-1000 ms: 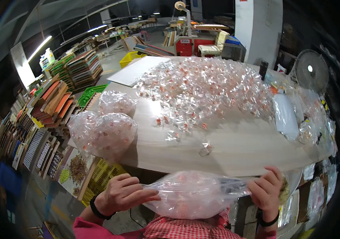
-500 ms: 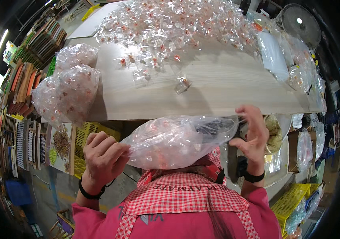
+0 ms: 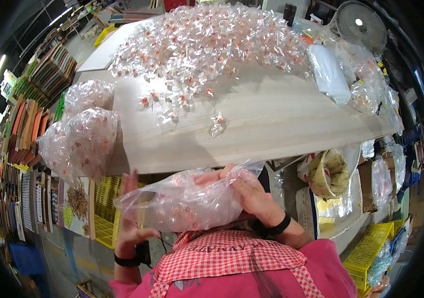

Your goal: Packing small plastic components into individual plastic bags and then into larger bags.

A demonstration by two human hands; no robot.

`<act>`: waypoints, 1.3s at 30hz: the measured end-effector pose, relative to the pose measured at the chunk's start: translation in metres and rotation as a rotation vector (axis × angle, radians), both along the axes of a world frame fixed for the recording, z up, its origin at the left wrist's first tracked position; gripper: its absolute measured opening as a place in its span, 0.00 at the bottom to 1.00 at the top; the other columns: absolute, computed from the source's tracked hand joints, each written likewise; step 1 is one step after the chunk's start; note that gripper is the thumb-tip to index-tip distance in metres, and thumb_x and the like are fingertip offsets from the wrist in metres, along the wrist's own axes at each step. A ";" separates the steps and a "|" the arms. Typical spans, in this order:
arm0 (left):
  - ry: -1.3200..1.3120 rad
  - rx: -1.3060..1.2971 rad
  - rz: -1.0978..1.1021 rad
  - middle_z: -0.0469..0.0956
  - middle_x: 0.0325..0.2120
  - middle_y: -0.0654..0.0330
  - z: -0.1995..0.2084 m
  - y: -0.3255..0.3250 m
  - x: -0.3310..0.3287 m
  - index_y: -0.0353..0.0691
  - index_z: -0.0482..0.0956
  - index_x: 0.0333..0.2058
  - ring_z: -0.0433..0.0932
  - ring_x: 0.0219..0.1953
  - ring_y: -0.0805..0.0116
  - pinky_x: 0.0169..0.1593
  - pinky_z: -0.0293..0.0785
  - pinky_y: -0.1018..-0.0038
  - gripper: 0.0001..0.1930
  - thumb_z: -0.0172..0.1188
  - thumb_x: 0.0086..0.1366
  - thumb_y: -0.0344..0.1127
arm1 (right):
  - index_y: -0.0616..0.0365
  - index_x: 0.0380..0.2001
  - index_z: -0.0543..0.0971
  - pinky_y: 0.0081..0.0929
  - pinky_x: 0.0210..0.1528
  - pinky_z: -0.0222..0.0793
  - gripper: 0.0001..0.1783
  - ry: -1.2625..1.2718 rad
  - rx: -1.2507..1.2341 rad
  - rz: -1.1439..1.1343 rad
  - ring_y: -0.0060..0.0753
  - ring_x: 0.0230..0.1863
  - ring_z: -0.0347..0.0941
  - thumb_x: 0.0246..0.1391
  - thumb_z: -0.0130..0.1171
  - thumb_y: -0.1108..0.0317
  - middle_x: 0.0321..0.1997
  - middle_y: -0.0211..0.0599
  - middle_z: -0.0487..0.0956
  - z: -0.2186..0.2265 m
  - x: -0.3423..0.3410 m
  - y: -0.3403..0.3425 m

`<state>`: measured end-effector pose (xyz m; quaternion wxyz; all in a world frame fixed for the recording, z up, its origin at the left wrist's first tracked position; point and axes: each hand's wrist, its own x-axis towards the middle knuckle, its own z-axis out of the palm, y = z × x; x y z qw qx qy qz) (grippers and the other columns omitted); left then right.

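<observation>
Presently, the right hand grips 1 filled bag before the worktop, left hand spread open; packed bags at worktop left look complete, loose packets on it outstanding.

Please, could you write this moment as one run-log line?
left hand: open at left end of clear bag | right hand: gripping its right end | table: heap of wrapped pieces
</observation>
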<state>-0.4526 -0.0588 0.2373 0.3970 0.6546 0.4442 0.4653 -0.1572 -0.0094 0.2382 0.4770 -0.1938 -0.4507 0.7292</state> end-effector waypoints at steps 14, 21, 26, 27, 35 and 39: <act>-0.655 -0.163 -0.239 0.77 0.36 0.53 -0.030 0.016 0.088 0.41 0.68 0.27 0.69 0.53 0.53 0.67 0.50 0.56 0.17 0.43 0.70 0.46 | 0.63 0.29 0.69 0.36 0.30 0.62 0.09 -0.701 0.705 -0.534 0.45 0.26 0.66 0.63 0.48 0.69 0.27 0.43 0.69 -0.053 -0.033 -0.026; 0.283 0.377 -0.167 0.72 0.34 0.54 -0.026 0.020 0.077 0.37 0.75 0.31 0.69 0.40 0.52 0.57 0.58 0.55 0.21 0.64 0.46 0.50 | 0.64 0.45 0.74 0.40 0.39 0.72 0.18 -0.876 0.754 -0.493 0.55 0.37 0.76 0.52 0.57 0.66 0.39 0.51 0.78 -0.059 -0.029 -0.031; 0.515 0.398 0.035 0.76 0.39 0.48 -0.066 0.010 0.082 0.37 0.77 0.30 0.72 0.44 0.46 0.51 0.60 0.54 0.23 0.60 0.49 0.54 | 0.65 0.58 0.67 0.41 0.55 0.69 0.32 -0.698 0.619 -0.404 0.58 0.55 0.72 0.52 0.60 0.61 0.57 0.57 0.72 -0.077 -0.031 -0.015; 0.517 0.449 0.067 0.78 0.41 0.50 -0.075 0.011 0.083 0.38 0.78 0.28 0.73 0.46 0.47 0.51 0.61 0.55 0.23 0.61 0.48 0.55 | 0.64 0.58 0.67 0.42 0.57 0.68 0.32 -0.707 0.641 -0.410 0.58 0.56 0.71 0.51 0.60 0.62 0.57 0.56 0.71 -0.087 -0.032 -0.015; 0.427 0.473 0.121 0.80 0.36 0.48 -0.175 0.011 0.097 0.37 0.82 0.36 0.76 0.46 0.45 0.52 0.65 0.51 0.25 0.58 0.54 0.56 | 0.63 0.51 0.75 0.50 0.56 0.65 0.37 -0.867 0.953 -0.491 0.56 0.53 0.69 0.40 0.63 0.47 0.52 0.45 0.75 -0.142 -0.045 -0.018; 0.283 0.320 0.158 0.80 0.38 0.48 -0.214 0.006 0.098 0.39 0.83 0.39 0.77 0.46 0.44 0.54 0.66 0.47 0.25 0.58 0.54 0.55 | 0.64 0.47 0.75 0.44 0.46 0.71 0.31 -0.903 0.930 -0.518 0.50 0.45 0.71 0.43 0.59 0.53 0.46 0.46 0.76 -0.127 -0.029 -0.018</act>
